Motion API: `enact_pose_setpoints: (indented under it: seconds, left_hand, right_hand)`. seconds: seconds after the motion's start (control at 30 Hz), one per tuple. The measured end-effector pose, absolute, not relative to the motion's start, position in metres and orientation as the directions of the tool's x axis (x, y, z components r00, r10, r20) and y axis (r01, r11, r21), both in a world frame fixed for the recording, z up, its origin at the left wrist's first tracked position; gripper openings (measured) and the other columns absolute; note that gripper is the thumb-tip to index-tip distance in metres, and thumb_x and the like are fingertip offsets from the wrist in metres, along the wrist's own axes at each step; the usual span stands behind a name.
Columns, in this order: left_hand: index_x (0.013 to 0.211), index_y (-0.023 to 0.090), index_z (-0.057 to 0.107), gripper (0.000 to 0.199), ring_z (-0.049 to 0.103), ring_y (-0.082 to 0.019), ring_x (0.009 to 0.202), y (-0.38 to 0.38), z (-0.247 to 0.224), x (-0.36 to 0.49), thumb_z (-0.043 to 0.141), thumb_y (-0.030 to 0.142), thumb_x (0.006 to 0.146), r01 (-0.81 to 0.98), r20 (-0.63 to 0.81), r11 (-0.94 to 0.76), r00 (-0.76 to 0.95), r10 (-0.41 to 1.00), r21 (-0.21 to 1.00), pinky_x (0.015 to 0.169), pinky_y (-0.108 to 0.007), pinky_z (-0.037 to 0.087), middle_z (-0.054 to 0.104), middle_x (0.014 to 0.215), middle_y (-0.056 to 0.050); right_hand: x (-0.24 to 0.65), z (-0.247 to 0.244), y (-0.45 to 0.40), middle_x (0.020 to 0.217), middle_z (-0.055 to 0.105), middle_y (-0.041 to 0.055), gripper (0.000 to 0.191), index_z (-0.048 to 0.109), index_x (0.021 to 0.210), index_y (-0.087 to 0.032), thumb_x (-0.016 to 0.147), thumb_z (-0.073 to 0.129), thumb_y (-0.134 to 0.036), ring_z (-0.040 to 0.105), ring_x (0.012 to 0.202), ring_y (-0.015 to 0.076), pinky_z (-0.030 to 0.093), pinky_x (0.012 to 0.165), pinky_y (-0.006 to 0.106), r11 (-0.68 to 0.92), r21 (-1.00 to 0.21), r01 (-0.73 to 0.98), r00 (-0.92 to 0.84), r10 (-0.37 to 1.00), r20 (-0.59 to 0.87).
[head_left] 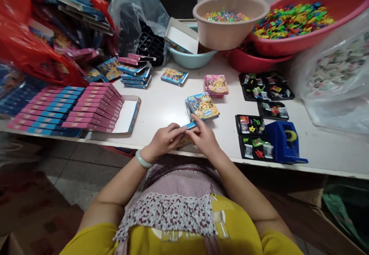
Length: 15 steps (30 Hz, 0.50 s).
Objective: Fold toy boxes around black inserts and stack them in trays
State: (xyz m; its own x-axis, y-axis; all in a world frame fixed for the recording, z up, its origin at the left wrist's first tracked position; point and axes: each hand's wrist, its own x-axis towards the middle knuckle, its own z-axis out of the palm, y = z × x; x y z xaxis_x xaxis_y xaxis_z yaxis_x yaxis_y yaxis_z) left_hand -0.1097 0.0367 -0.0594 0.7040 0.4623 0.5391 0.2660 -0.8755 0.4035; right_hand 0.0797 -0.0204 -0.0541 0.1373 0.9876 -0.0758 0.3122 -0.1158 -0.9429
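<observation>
My left hand (166, 138) and right hand (204, 136) are both clamped on one blue box (190, 125); left of my grip, pink boxes (93, 113) part-fill the carton (128, 112); right of it, loaded black trays (237, 125) lie unboxed, so I'd judge plenty remains.

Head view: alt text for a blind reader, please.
A person's left hand and right hand hold a flat blue-edged cardboard box over a white table. Pink and blue cardboard boxes lie left; black plastic trays and a blue tape dispenser, right.
</observation>
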Motion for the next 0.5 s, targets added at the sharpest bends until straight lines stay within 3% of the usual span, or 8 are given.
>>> enact_pose_setpoints:
  seconds: [0.07, 0.13, 0.23, 0.33, 0.4, 0.5]
  left_hand:
    - [0.119, 0.023, 0.06, 0.026, 0.064, -0.014, 0.085, 0.04, -0.059, -0.108, 0.054, 0.02, 0.094, 0.202, 0.581, -0.822, 0.619, 0.529, 0.532, 0.069, -0.025, 0.052, 0.064, 0.096, -0.006]
    - [0.106, 0.021, 0.064, 0.015, 0.064, -0.014, 0.083, 0.045, -0.055, -0.101, 0.06, 0.023, 0.092, 0.165, 0.571, -0.72, 0.502, 0.65, 0.674, 0.071, -0.025, 0.053, 0.066, 0.091, -0.004]
    - [0.097, 0.02, 0.065, 0.018, 0.064, -0.014, 0.083, 0.063, -0.044, -0.082, 0.067, 0.035, 0.087, 0.093, 0.434, -0.496, 0.364, 0.824, 0.864, 0.074, -0.026, 0.053, 0.067, 0.091, -0.004]
    - [0.116, 0.02, 0.058, 0.039, 0.065, -0.019, 0.098, 0.092, -0.038, -0.059, 0.062, 0.048, 0.088, 0.015, 0.197, -0.216, 0.346, 0.917, 0.976, 0.083, -0.031, 0.054, 0.066, 0.105, -0.007]
    - [0.123, 0.017, 0.054, 0.051, 0.062, -0.023, 0.108, 0.11, -0.04, -0.047, 0.061, 0.052, 0.087, 0.088, -0.02, -0.01, 0.34, 0.94, 0.996, 0.09, -0.037, 0.052, 0.064, 0.114, -0.011]
    - [0.112, 0.012, 0.061, 0.054, 0.06, -0.029, 0.112, 0.122, -0.049, -0.032, 0.066, 0.056, 0.081, 0.221, -0.29, 0.214, 0.415, 0.862, 0.952, 0.097, -0.044, 0.049, 0.066, 0.114, -0.015]
  right_hand:
    - [0.085, -0.052, -0.024, 0.069, 0.067, 0.0031, 0.065, 0.05, 0.142, -0.018, 0.083, 0.066, -0.037, 0.065, 0.066, 0.0243, 0.055, 0.071, 0.041, -0.086, -0.83, 0.552, 0.158, 0.987, 0.002]
    - [0.093, -0.048, -0.024, 0.085, 0.071, 0.0096, 0.061, 0.055, 0.137, -0.017, 0.082, 0.067, -0.04, 0.067, 0.085, 0.0293, 0.054, 0.082, 0.047, -0.022, -0.758, 0.651, 0.162, 0.981, 0.11]
    - [0.114, -0.041, -0.012, 0.113, 0.069, 0.0118, 0.054, 0.059, 0.129, -0.021, 0.082, 0.066, -0.048, 0.064, 0.104, 0.0284, 0.053, 0.092, 0.045, 0.091, -0.847, 0.523, 0.148, 0.969, 0.195]
    - [0.145, -0.036, 0.019, 0.112, 0.07, 0.0067, 0.048, 0.061, 0.118, -0.023, 0.08, 0.066, -0.051, 0.067, 0.1, 0.024, 0.056, 0.087, 0.04, 0.055, -0.969, 0.242, 0.193, 0.976, 0.104]
    - [0.167, -0.037, 0.045, 0.106, 0.072, 0.0057, 0.041, 0.063, 0.108, -0.021, 0.076, 0.069, -0.047, 0.068, 0.095, 0.0235, 0.057, 0.083, 0.039, -0.042, -0.988, 0.152, 0.266, 0.964, 0.0]
    - [0.186, -0.045, 0.075, 0.092, 0.075, 0.0072, 0.024, 0.065, 0.091, -0.019, 0.074, 0.071, -0.035, 0.07, 0.085, 0.0232, 0.058, 0.079, 0.038, -0.281, -0.956, 0.088, 0.247, 0.936, -0.252]
